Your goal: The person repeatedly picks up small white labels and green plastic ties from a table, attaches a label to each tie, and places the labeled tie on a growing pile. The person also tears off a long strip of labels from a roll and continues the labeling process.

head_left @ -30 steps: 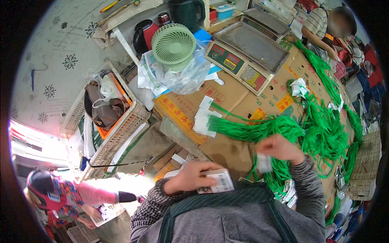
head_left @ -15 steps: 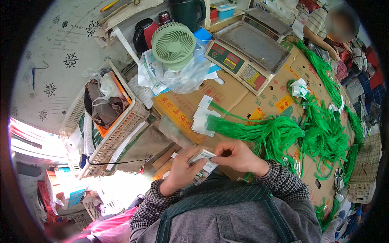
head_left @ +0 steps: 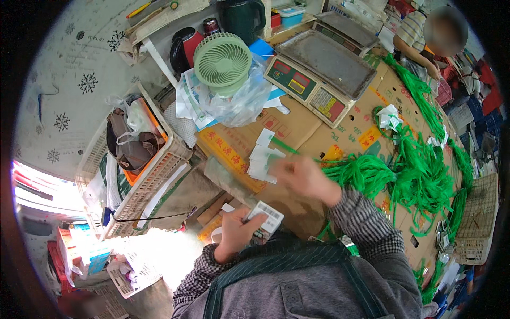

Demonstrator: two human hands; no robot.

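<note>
My left hand (head_left: 235,234) is closed around a small stack of white printed label cards (head_left: 269,215), with the thumb lying across the top one. My right hand (head_left: 308,179) is over the cardboard-covered table, at the white tags (head_left: 260,164) on the ends of a bundle of green mesh strips (head_left: 364,173). Motion smears its fingers, and whether they hold anything is hidden. The hand covers part of the bundle near the tags.
Behind the bundle stand two scales (head_left: 313,87). A green fan (head_left: 222,61) sits on plastic and papers. To the left is a plastic crate (head_left: 151,175) with a brown bag (head_left: 133,143). More green strips (head_left: 425,170) lie right; another person's arm (head_left: 417,56) is beyond.
My right hand has left the label cards and moved up and away to the tags. My left hand keeps the cards. The pink clothing at lower left is no longer in view.
</note>
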